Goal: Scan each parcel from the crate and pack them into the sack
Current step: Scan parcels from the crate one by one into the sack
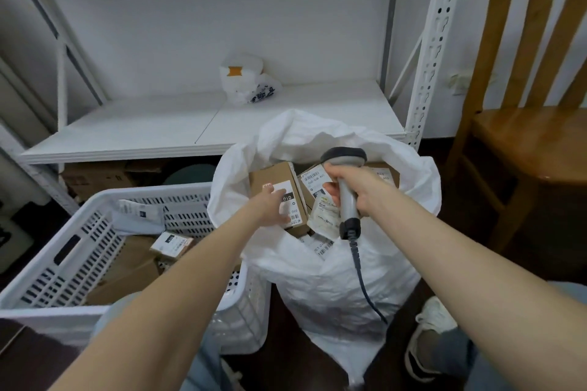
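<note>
On dark floor (546, 263), sack (333, 289), crate (79, 251), shelf (143, 127), chair (524, 143)

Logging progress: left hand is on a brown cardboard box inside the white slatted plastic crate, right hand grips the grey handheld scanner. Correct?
No: the head view shows the brown cardboard box in the white plastic sack, not the crate. The left hand is on it; the right hand grips the grey scanner.
</note>
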